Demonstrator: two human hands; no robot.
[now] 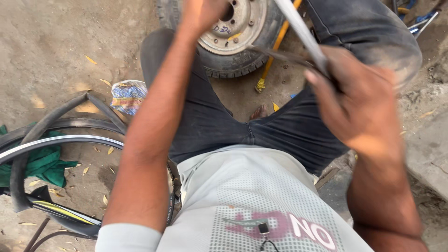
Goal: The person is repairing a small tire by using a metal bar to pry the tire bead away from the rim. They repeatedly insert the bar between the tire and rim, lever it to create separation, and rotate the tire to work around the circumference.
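So the person is crouched or sitting low on bare dirt, dark jeans, light grey shirt, and you're basically looking straight down their front. The right hand [361, 105] is up close and a bit blurred, fingers curled tight around a long pale metal bar [301, 32] that runs up and away toward the top edge. There's also a thin dark strip [280, 55] poking out from the same grip toward the left, looks like flat metal or rubber, can't really tell which.

The left hand [200, 14] is stretched out forward and sits at the very top of the view, right by the small wheel [235, 35], over the pale steel rim with its bolt holes. It's cut off by the edge, so I can't tell if those fingers are spread or closed on anything.

That wheel lies flat on the ground between the knees, chunky tyre around it. A yellow-handled tool [270, 58] lies just beside it on the right, partly under the bar.

Off to the left there's a bicycle rim [60, 142] with a floppy black inner tube [44, 126] looped over it, a green cloth [44, 163] underneath, and a crumpled printed wrapper [127, 95] near the left knee. Dry leaves are scattered all over.
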